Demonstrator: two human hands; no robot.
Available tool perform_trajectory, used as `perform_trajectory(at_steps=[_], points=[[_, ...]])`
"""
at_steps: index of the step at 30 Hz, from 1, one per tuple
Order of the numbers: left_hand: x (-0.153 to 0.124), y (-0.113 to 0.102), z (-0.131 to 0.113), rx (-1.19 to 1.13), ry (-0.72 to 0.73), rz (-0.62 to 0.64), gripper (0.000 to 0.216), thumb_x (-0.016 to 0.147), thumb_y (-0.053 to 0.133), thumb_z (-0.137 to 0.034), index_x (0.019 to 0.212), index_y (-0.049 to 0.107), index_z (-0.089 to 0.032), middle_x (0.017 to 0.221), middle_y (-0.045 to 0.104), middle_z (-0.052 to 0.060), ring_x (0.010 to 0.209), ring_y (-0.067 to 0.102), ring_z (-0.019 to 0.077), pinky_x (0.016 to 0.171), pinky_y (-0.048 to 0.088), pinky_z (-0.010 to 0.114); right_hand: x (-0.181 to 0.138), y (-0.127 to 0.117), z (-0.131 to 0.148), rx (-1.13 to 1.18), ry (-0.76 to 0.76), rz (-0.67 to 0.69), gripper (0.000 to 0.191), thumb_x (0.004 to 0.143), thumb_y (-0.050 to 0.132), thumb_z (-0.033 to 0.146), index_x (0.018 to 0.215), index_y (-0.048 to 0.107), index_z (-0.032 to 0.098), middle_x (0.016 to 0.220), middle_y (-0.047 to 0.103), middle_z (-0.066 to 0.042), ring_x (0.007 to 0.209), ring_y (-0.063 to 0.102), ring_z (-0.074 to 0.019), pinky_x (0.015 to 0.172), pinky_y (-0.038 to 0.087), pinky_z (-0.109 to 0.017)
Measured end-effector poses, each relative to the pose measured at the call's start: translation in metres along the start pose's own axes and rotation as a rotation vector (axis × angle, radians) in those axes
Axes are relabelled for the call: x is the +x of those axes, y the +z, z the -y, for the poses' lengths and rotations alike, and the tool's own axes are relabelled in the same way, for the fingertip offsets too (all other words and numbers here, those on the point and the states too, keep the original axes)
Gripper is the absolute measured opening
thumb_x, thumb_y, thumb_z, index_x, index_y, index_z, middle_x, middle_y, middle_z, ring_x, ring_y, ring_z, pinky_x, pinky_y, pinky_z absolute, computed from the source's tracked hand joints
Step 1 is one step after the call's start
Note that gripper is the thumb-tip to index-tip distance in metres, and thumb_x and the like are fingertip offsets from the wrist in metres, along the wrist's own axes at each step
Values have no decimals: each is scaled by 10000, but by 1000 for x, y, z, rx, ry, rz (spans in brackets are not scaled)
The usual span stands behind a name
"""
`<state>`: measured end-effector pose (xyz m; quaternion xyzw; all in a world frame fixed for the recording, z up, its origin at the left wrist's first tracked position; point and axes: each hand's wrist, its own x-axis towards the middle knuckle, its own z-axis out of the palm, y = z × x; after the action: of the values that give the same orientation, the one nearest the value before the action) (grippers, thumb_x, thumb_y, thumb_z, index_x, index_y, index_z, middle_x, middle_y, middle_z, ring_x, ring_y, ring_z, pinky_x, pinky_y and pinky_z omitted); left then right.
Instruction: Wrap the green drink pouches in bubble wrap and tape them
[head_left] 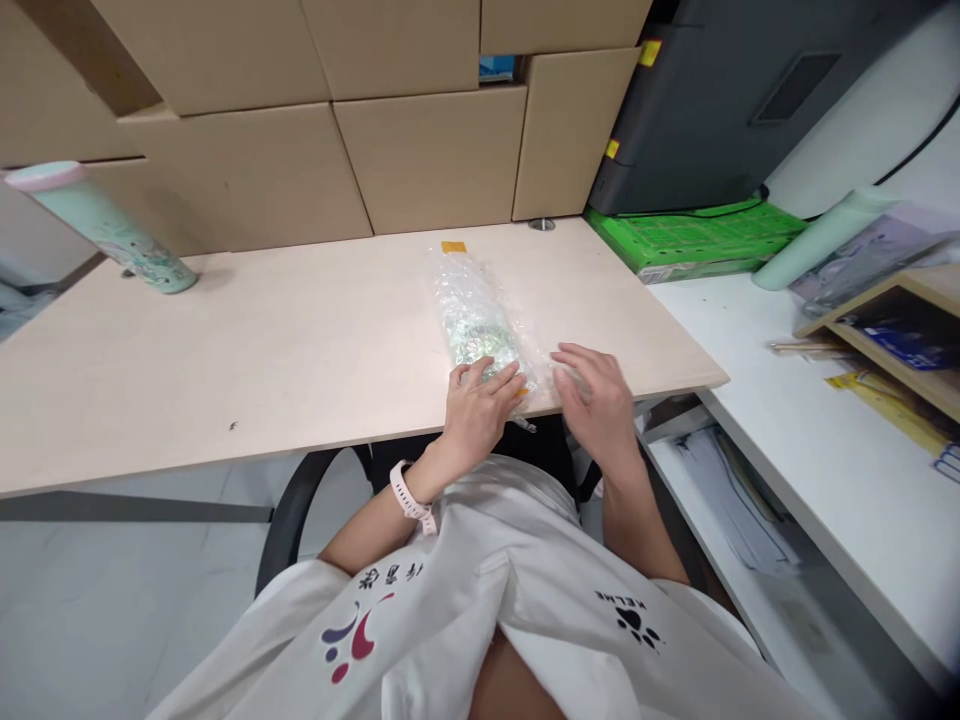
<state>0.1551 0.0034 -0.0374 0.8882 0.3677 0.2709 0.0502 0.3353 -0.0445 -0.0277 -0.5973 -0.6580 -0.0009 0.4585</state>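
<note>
A long bundle of clear bubble wrap with something pale green inside lies on the light wooden desk, running away from me. A small yellow tape tab sits at its far end. My left hand, with a pink watch band on the wrist, curls its fingers over the near end of the bundle. My right hand lies beside it, fingers spread and flat on the loose clear wrap at the desk's front edge.
Cardboard boxes stack along the back of the desk. A mint green bottle stands at the far left. A green crate under a dark machine sits on the white side table, with a wooden shelf.
</note>
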Motion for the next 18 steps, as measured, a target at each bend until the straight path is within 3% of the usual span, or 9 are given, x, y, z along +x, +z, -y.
perform_trajectory(at_steps=[3,7,10,12,15,18], points=[[1,-3,0,-45,-15,21,269,973,524,-195,1136,724,-275,1239,732,71,1328,510,344,1036,370,554,3,16,17,144,-79,200,344,1038,401,316,1255,659,250,1368,658,-81,1306,581,-235,1094,471,-458],[-8,-11,4,-364,-84,-2,260,947,586,-224,1169,707,-287,1337,674,68,1406,455,296,1137,354,552,4,32,18,125,-35,251,365,1051,363,304,1259,656,246,1350,675,-79,1310,587,-237,1075,468,-472],[-16,-16,14,-655,-360,-248,369,915,635,-263,1284,630,-275,1535,494,91,1466,394,266,1182,355,504,5,33,9,137,-30,242,290,1026,450,310,1166,696,249,1321,692,-74,1277,605,-239,1066,472,-472],[-18,-22,20,-897,-587,-336,512,876,665,-256,1371,535,-272,1581,416,113,1460,415,270,1146,419,478,6,33,5,168,-20,212,229,993,520,312,1093,718,255,1276,714,-72,1244,619,-241,1057,482,-470],[-14,-33,24,-1356,-810,-178,560,822,707,-259,1347,515,-236,1450,546,152,1236,635,260,998,549,452,8,31,2,231,-2,177,202,967,554,292,1070,724,254,1217,736,-71,1187,637,-233,1047,495,-461],[0,-41,21,-1639,-852,40,451,757,761,-254,1177,615,-180,1170,710,123,968,725,219,899,584,427,9,30,0,254,10,167,208,965,552,275,1077,726,251,1206,736,-72,1174,636,-227,1050,493,-458]])
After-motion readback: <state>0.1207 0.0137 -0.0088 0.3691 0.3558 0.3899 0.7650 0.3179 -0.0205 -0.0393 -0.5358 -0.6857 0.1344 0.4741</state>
